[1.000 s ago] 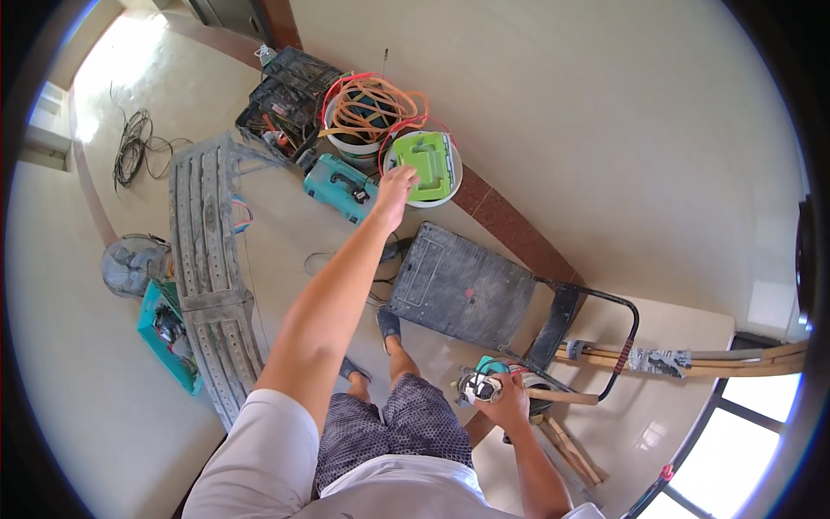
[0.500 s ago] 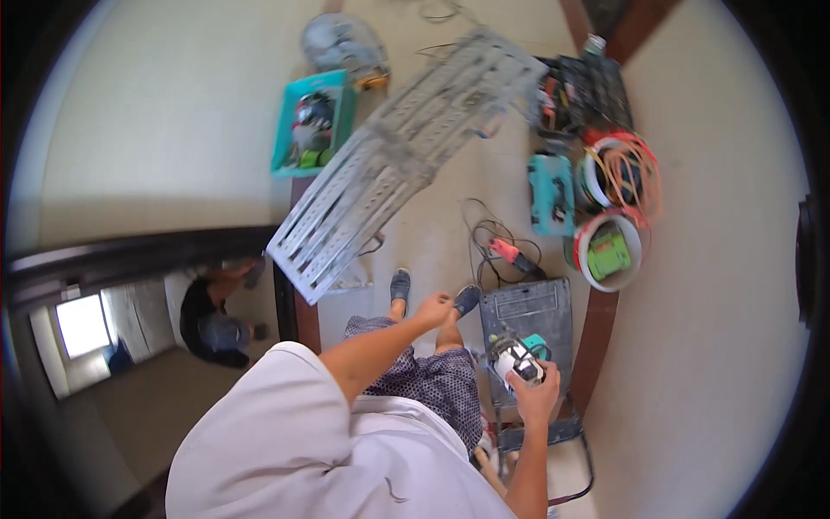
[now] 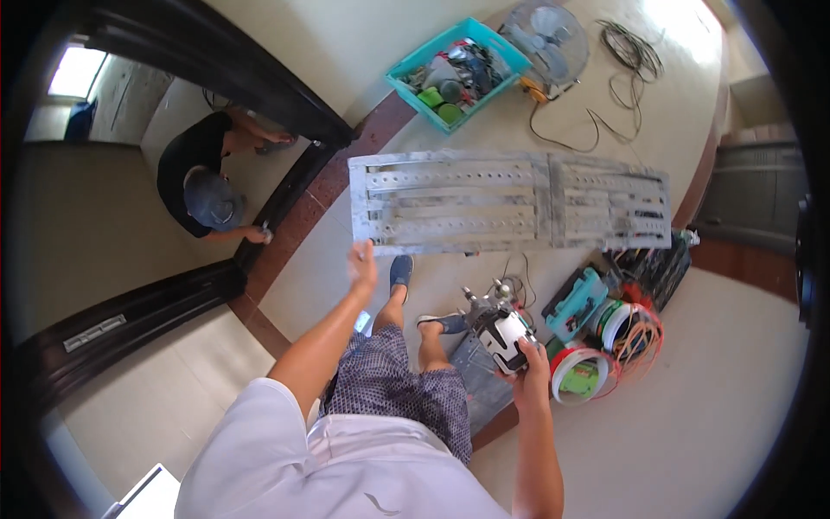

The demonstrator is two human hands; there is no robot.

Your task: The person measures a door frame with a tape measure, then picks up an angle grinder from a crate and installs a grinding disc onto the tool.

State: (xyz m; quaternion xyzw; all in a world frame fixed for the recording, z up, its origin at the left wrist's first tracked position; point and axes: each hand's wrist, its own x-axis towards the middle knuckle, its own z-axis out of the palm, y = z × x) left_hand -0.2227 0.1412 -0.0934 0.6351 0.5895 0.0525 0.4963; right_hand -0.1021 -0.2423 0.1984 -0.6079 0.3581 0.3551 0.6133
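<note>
My right hand (image 3: 529, 368) is closed around a white-and-black laser level (image 3: 506, 337) with silver feet. The device is held over a dark flat seat or board (image 3: 484, 372), to the right of my legs. In front of me stretches a dusty metal work platform (image 3: 458, 203) with slotted, perforated planks. My left hand (image 3: 363, 266) is next to its near left corner, fingers somewhat apart and nothing visible in them. Slight blur hides whether it touches the metal.
A turquoise crate (image 3: 458, 73) of tools stands beyond the platform, beside a fan (image 3: 546, 43) and coiled cable (image 3: 631, 52). At right are a teal case (image 3: 575, 304) and buckets (image 3: 579, 376). Another person (image 3: 203, 177) crouches by the dark door frame (image 3: 285, 199) at left.
My view has turned, bringing the doorway and crouching person higher in the picture. My left hand has gone from in front of my body to the platform's corner. The laser level stays in my right hand.
</note>
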